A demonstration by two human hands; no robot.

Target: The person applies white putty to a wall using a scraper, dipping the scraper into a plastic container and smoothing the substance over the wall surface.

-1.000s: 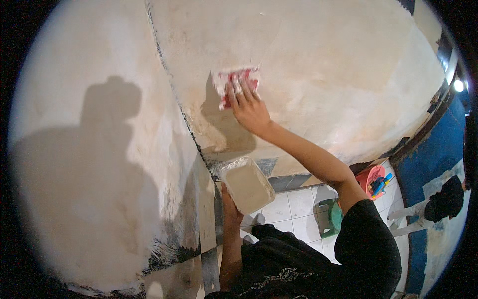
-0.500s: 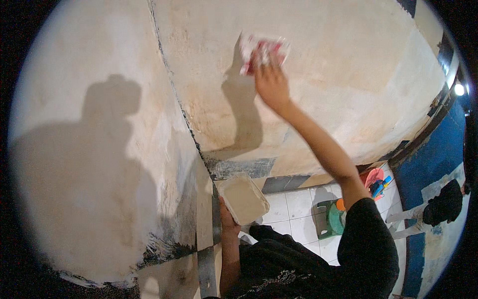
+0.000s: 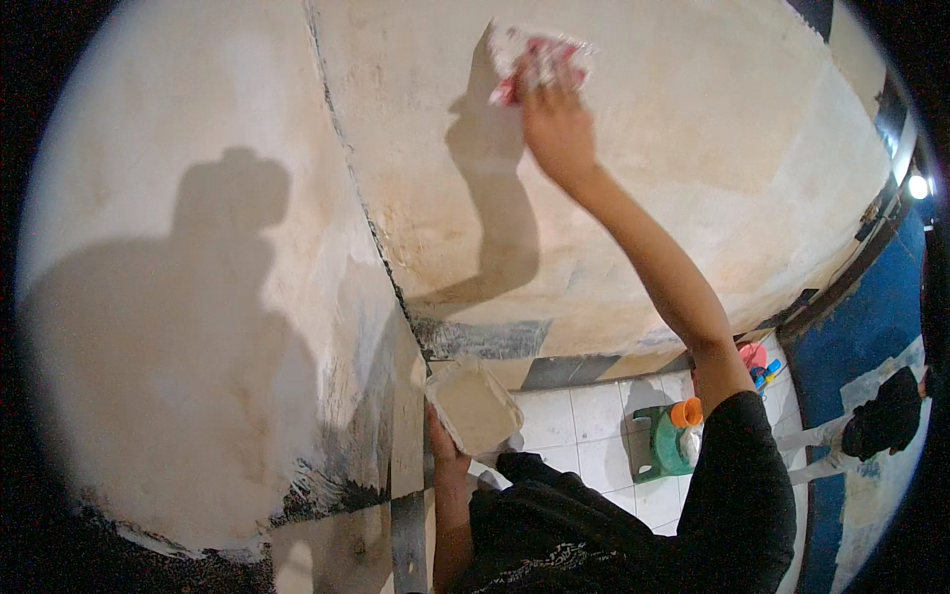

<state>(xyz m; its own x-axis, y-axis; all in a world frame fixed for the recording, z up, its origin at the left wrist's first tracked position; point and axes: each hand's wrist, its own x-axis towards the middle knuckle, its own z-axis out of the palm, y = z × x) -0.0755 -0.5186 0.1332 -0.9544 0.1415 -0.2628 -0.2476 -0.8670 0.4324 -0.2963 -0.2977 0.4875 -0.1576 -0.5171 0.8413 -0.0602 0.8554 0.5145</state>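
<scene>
My right hand point(image 3: 557, 129) is raised high against the pale wall point(image 3: 673, 89). Its fingers close over a flat, squarish red and white piece point(image 3: 510, 49), smeared with white, that lies against the wall surface; motion blur hides its exact kind. Low on the left, my left hand point(image 3: 442, 436) grips the side of a shallow rectangular tub point(image 3: 478, 404). Inside the tub is a beige, paste-like layer. The tub is tilted and sits close to the corner where the two walls meet.
A green plastic stool point(image 3: 661, 444) stands on the white tiled floor point(image 3: 594, 436) with an orange cup point(image 3: 685, 413) on it. Behind it are a pink basin point(image 3: 752, 354) and a blue-handled item. Another person point(image 3: 881, 416) is at the far right by a blue wall point(image 3: 851, 307).
My right hand has slid upward and slightly right along the wall with the red and white piece. The tub in my left hand has shifted slightly left and down.
</scene>
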